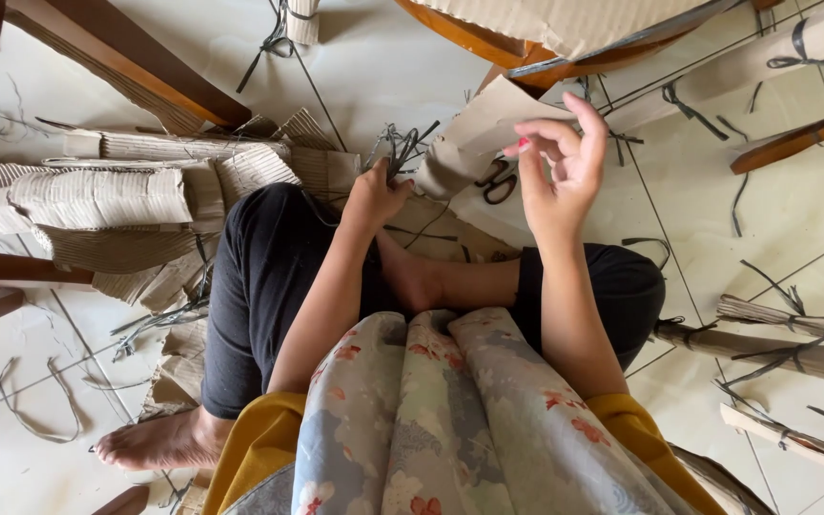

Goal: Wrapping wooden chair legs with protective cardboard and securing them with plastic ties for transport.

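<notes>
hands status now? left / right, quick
Left hand: closed on a bunch of dark strips.
Right hand: fingers loosely curled, at the edge of a rolled cardboard piece; whether it grips it cannot be told.

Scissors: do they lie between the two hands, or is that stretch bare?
In the head view, the scissors lie between the left hand and the right hand, beside a rolled cardboard piece.
</notes>
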